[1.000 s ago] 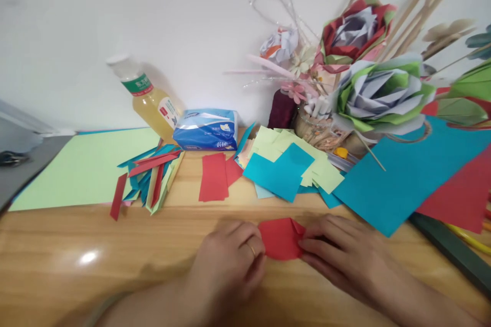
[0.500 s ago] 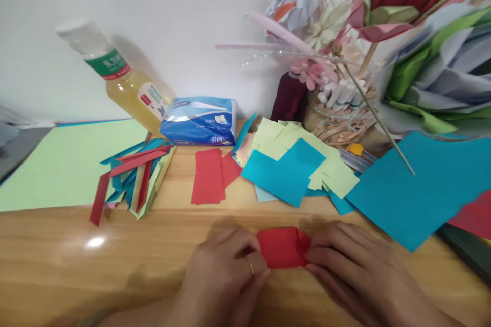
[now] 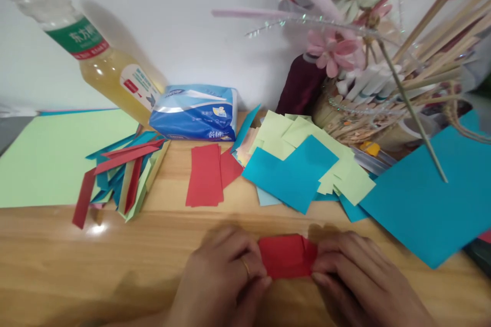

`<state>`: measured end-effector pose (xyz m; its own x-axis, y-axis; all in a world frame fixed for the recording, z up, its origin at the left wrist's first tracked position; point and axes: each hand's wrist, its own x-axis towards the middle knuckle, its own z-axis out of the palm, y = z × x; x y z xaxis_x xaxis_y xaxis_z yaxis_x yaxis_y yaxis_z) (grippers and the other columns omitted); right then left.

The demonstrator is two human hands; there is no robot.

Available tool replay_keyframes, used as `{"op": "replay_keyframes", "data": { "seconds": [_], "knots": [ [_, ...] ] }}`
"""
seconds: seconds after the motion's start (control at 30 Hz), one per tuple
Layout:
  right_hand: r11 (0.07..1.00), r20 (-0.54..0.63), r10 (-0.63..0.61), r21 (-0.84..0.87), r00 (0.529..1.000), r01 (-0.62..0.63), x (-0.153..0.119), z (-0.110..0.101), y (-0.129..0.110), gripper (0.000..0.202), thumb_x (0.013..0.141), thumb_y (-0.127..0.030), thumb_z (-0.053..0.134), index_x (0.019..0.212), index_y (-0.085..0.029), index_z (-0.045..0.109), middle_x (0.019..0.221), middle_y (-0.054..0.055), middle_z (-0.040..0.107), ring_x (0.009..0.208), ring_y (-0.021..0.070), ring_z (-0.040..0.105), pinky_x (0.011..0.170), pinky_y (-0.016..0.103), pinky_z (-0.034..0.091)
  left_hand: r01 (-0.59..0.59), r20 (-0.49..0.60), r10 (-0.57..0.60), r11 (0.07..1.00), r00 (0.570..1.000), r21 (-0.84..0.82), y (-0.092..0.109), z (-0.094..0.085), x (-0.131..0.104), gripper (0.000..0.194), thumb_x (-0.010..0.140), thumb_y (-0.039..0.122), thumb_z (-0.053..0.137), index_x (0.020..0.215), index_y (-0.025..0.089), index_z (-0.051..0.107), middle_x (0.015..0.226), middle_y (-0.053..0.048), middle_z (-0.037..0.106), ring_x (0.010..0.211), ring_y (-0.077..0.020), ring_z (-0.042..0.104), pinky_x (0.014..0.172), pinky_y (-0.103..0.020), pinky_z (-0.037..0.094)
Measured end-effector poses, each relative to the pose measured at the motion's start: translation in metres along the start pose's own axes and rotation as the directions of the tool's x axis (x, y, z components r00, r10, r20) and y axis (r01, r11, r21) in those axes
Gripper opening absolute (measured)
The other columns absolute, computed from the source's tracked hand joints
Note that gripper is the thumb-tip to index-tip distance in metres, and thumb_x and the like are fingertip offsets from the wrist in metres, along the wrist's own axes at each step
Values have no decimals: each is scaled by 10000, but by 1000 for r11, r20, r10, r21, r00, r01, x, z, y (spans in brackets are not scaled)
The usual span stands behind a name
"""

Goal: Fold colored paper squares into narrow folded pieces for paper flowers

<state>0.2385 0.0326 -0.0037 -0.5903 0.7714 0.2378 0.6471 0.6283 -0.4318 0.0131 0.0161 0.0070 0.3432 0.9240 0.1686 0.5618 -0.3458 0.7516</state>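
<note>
Between my two hands, low in the head view, is a small red paper rectangle (image 3: 284,257), just above the wooden table. A crease or fold line runs near its right end. My left hand (image 3: 230,271), with a ring on one finger, pinches the paper's left edge. At the opposite edge, my right hand (image 3: 351,268) grips it with thumb and fingers together. Behind my hands lie several red paper strips (image 3: 205,176) in a small stack. Teal and light green paper pieces (image 3: 293,168) overlap to the right of that stack.
Folded coloured strips (image 3: 125,171) are heaped at left on a light green sheet (image 3: 46,163). A tissue pack (image 3: 195,112) and a yellow drink bottle (image 3: 103,66) stand against the wall. A basket of sticks and paper flowers (image 3: 345,107) is behind a big teal sheet (image 3: 429,204).
The view has come closer and shifted, so the flowers stand further right. On the red paper, the right-end corner flap looks flatter. Both hands keep hold of its ends.
</note>
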Motion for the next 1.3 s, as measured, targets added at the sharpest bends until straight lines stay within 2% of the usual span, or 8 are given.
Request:
{"op": "replay_keyframes", "data": {
  "seconds": [0.1,0.17,0.23,0.3,0.53,0.73,1.1,1.3],
  "knots": [
    [999,35,36,0,999,-36,2,-2,-2,112,885,-218,481,781,-217,521,795,41,565,733,160,556,625,269,467,10,-20,-9,1000,1000,28,-2,2,-3,144,798,140,502,681,194,567,726,-7,568,666,-144,512,564,-246,374],
    [999,53,53,1,997,-54,5,-4,-3,134,890,-235,472,769,-209,524,801,53,555,742,162,558,619,260,475,16,33,-18,998,999,67,-1,0,-2,134,805,155,504,695,196,566,746,-12,557,680,-147,511,571,-248,380],
    [999,26,48,-6,999,-48,7,-5,-4,174,901,-230,441,751,-204,525,786,57,556,721,161,558,607,259,479,33,89,-42,994,995,105,2,-2,-1,128,814,164,501,705,194,561,762,-18,550,693,-152,513,578,-250,392],
    [999,-12,37,-22,999,-37,9,-5,-5,211,908,-220,411,733,-202,527,772,61,563,698,162,559,598,265,480,59,99,-72,990,992,131,4,-4,1,138,819,177,486,695,191,546,763,-22,536,690,-156,509,569,-251,396],
    [997,0,16,-81,1000,-16,13,-1,-6,297,934,-222,346,702,-208,530,739,55,573,676,172,548,592,286,465,59,89,-74,984,993,168,5,-2,5,109,782,162,459,683,184,501,760,-28,513,671,-160,503,547,-260,385],
    [975,6,-23,-223,1000,24,13,-2,-5,330,945,-201,291,716,-212,529,749,66,576,688,207,541,597,336,432,74,103,-95,979,990,190,7,-2,6,108,778,159,445,682,180,489,764,-33,514,671,-168,500,551,-276,381],
    [928,-6,-70,-366,998,63,15,0,-8,349,947,-192,276,694,-202,516,704,68,564,659,216,547,608,354,417,50,128,-84,967,988,249,5,-1,10,92,747,148,449,663,180,471,765,-41,526,659,-173,512,533,-276,396],
    [926,-35,-87,-371,996,68,14,4,-7,325,951,-208,285,722,-205,515,717,61,572,644,207,539,607,350,399,18,68,-38,963,997,268,6,2,12,104,708,142,439,616,177,471,697,-43,535,602,-169,517,499,-275,387]
  ]
}}
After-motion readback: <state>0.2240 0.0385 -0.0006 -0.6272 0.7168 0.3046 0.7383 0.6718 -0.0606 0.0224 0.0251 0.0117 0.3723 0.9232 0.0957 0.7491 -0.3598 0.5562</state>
